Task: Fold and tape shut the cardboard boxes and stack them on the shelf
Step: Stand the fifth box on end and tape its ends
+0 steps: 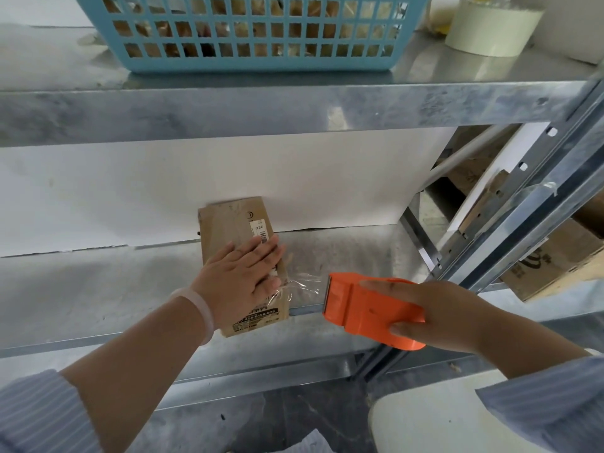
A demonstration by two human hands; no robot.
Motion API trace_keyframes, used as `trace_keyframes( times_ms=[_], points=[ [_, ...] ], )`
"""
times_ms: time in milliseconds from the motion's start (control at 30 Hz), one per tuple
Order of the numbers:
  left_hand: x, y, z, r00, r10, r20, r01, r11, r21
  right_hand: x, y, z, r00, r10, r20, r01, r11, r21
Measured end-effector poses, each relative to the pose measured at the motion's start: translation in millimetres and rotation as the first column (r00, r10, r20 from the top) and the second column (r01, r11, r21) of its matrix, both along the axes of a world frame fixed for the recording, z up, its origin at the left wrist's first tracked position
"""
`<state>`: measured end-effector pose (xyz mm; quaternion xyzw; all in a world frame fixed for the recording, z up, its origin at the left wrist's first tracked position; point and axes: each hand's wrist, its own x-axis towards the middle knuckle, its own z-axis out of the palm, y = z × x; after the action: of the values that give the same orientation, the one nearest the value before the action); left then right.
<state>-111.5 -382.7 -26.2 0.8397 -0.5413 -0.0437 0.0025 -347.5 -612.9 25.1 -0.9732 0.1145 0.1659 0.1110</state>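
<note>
The cardboard box (225,220) lies on the lower metal shelf (343,253), long axis running from front edge to back wall. The left hand (243,276) presses it, fingers straight; the right hand (447,318) grips an orange tape dispenser (362,308) beside it, clear tape (304,284) stretched between.

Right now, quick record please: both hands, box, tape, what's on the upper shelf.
left hand: flat, pressing on the cardboard box
right hand: grips the orange tape dispenser, right of the box
clear tape: strip runs from dispenser to box
cardboard box: lying on the metal shelf
upper shelf: blue basket, tape roll
</note>
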Motion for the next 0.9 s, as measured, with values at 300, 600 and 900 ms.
trace_keyframes(
  times_ms=[300,600,900],
  points=[
    [-0.3,-0.9,-0.3,1.000,0.014,0.011,-0.015,1.000,0.027,47.3,55.4,4.7,0.998,-0.011,0.062,0.017,0.995,-0.098],
    [-2.2,-3.2,2.7,0.999,0.041,0.015,-0.042,0.997,0.061,91.2,106.4,-6.1,0.985,-0.050,0.163,0.058,0.997,-0.049],
    [-2.2,-5.7,3.1,0.999,0.046,0.015,-0.047,0.997,0.057,100.1,100.0,-2.3,0.981,-0.120,0.154,0.115,0.993,0.039]
  ],
)
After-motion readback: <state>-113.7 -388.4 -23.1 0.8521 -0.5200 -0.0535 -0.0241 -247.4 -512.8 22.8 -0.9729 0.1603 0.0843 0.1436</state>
